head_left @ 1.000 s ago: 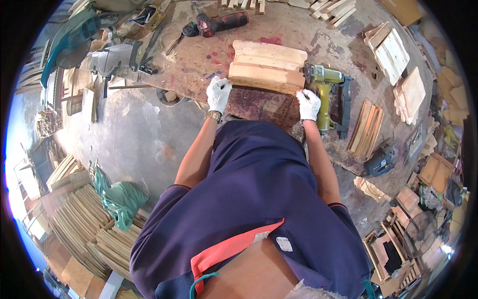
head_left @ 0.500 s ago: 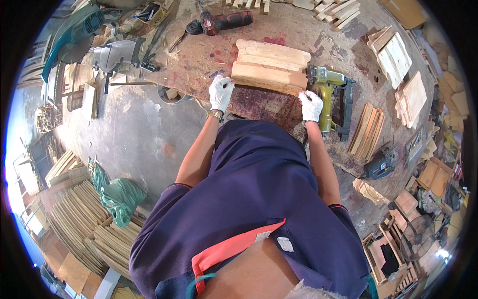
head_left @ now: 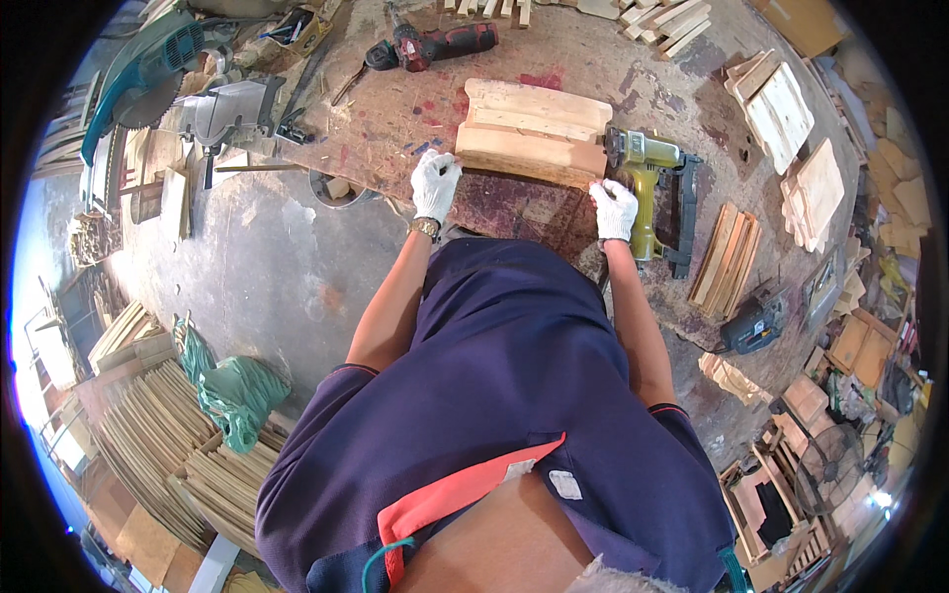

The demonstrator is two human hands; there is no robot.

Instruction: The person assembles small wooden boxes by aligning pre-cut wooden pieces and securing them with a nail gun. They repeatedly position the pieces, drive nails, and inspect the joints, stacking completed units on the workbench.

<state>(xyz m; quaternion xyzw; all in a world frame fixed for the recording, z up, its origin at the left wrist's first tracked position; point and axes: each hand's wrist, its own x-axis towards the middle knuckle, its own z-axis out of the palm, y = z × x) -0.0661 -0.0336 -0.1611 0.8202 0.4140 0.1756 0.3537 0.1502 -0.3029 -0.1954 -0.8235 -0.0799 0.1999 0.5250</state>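
Note:
A pale wooden piece (head_left: 534,131), made of boards joined lengthwise with a wavy far edge, lies on the stained workbench (head_left: 395,109). My left hand (head_left: 436,185), in a white knitted glove, has its fingers curled at the near left corner of the wood. At the near right corner, the gloved fingertips of my right hand (head_left: 615,210) pinch the wood's end. Just beyond that hand a yellow-green nail gun (head_left: 645,188) with a black magazine rests beside the wood. The undersides of both grips are hidden.
A red-black cordless angle grinder (head_left: 435,46) lies at the far side. Wood strips (head_left: 727,259) and shaped boards (head_left: 781,114) sit on the right, near a blue-black power tool (head_left: 756,321). A mitre saw (head_left: 148,89) stands at far left, and a green bag (head_left: 242,395) at lower left.
Almost nothing differs. The whole view has shifted very slightly, while both hands keep their places at the wood's ends.

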